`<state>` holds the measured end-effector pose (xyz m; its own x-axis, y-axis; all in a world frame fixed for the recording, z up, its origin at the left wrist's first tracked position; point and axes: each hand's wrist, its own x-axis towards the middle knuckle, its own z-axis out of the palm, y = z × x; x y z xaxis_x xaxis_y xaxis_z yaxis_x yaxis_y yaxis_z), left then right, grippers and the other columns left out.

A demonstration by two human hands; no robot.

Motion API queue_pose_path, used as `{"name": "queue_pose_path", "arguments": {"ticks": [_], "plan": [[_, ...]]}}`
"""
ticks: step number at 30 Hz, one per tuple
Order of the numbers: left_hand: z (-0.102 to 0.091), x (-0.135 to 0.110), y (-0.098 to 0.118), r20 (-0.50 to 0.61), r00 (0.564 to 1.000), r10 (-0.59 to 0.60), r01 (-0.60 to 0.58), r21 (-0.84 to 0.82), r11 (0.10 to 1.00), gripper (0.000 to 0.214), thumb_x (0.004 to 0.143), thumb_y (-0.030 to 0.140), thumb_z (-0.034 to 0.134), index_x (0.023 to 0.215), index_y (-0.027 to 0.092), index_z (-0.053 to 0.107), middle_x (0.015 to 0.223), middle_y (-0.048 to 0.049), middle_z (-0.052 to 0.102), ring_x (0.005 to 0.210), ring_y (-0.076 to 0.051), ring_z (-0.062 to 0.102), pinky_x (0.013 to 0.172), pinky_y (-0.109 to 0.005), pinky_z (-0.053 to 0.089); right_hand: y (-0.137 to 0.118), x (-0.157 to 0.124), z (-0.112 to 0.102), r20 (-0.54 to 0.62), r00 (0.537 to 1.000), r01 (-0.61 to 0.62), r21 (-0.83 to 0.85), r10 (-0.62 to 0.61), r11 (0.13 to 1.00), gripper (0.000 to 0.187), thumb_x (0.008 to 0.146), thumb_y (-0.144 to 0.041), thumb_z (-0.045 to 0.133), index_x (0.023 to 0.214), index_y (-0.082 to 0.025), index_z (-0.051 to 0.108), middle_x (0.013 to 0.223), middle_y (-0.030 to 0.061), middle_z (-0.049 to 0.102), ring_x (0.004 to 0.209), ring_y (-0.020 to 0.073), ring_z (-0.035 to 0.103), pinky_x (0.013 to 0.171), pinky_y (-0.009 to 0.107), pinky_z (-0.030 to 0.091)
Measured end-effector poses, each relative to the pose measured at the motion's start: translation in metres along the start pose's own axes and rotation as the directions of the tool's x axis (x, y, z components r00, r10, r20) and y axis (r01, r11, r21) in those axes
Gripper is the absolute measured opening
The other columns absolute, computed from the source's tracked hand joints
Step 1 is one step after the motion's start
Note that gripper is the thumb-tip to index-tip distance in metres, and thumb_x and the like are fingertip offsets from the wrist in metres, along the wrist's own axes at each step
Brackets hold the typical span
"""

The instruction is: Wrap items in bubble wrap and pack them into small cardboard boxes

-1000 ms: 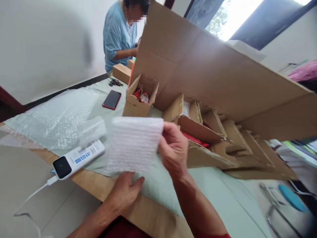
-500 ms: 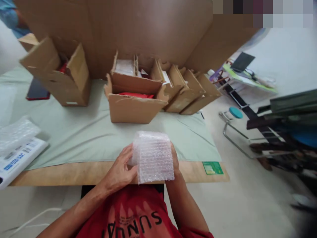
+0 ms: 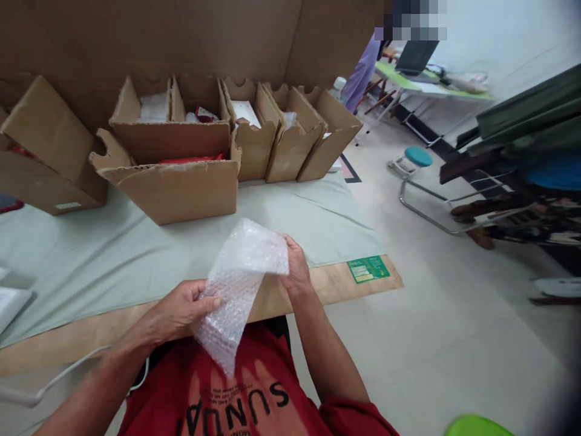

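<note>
A sheet or sleeve of clear bubble wrap (image 3: 236, 272) hangs between my two hands above the table's front edge, its lower end drooping over my red shirt. My left hand (image 3: 186, 306) pinches its left side with the thumb on top. At the upper right corner, my right hand (image 3: 295, 263) grips the bubble wrap, with its fingers partly behind it. Just beyond stands an open cardboard box (image 3: 190, 191) with something red inside.
Several narrow cardboard bins (image 3: 247, 148) line the back, against a tall cardboard panel (image 3: 204, 36). Another cardboard box (image 3: 59, 151) stands left. A green card (image 3: 368, 269) lies on the wooden table edge (image 3: 327, 290). A teal stool (image 3: 417, 157) is on the floor at right.
The bubble wrap was held squarely between both hands; now it is stretched out diagonally, its lower end down by the shirt. The view has turned to the right.
</note>
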<state>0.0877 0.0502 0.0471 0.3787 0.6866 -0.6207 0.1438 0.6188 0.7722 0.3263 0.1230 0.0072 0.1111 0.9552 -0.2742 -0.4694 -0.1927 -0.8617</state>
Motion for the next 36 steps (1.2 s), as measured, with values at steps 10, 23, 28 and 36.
{"name": "queue_pose_path", "arguments": {"ticks": [10, 23, 28, 36], "plan": [[-0.029, -0.006, -0.003, -0.161, 0.983, 0.085, -0.074, 0.073, 0.995, 0.048, 0.074, 0.064, 0.078, 0.09, 0.019, 0.074, 0.08, -0.0042, 0.071, 0.07, -0.017, 0.059, 0.064, -0.027, 0.047, -0.007, 0.015, -0.006, 0.047, 0.992, -0.113, -0.015, 0.113, 0.994, 0.038, 0.064, -0.04, 0.086, 0.091, -0.019, 0.07, 0.087, 0.0024, 0.074, 0.067, 0.0118, 0.066, 0.047, 0.019, 0.042], [0.021, 0.021, 0.004, -0.346, 0.897, 0.275, -0.142, 0.366, 0.92, 0.039, 0.07, 0.053, 0.068, 0.059, 0.023, 0.044, 0.057, 0.0057, 0.041, 0.056, -0.011, 0.036, 0.051, -0.024, 0.027, -0.005, -0.033, 0.017, 0.471, 0.838, 0.11, -0.641, 0.276, 0.759, 0.037, 0.087, -0.054, 0.069, 0.078, -0.019, 0.067, 0.07, -0.0021, 0.061, 0.064, 0.0117, 0.052, 0.061, 0.025, 0.04], [0.034, 0.027, -0.01, -0.253, 0.929, 0.27, -0.193, 0.289, 0.937, 0.044, 0.076, 0.057, 0.066, 0.062, 0.022, 0.044, 0.061, 0.0049, 0.04, 0.059, -0.011, 0.036, 0.054, -0.024, 0.028, 0.011, -0.043, 0.019, 0.475, 0.864, 0.15, -0.558, 0.166, 0.816, 0.036, 0.094, -0.047, 0.06, 0.071, -0.019, 0.059, 0.066, -0.0036, 0.05, 0.066, 0.0121, 0.045, 0.062, 0.025, 0.036], [0.013, 0.018, -0.032, -0.297, 0.892, 0.341, -0.345, 0.042, 0.938, 0.049, 0.091, 0.057, 0.061, 0.062, 0.02, 0.048, 0.069, 0.0022, 0.043, 0.068, -0.014, 0.041, 0.065, -0.027, 0.036, 0.018, -0.056, 0.018, 0.195, 0.98, 0.026, -0.294, 0.033, 0.955, 0.035, 0.09, -0.054, 0.068, 0.084, -0.02, 0.075, 0.082, 0.0033, 0.07, 0.086, 0.0203, 0.062, 0.086, 0.031, 0.049]]}}
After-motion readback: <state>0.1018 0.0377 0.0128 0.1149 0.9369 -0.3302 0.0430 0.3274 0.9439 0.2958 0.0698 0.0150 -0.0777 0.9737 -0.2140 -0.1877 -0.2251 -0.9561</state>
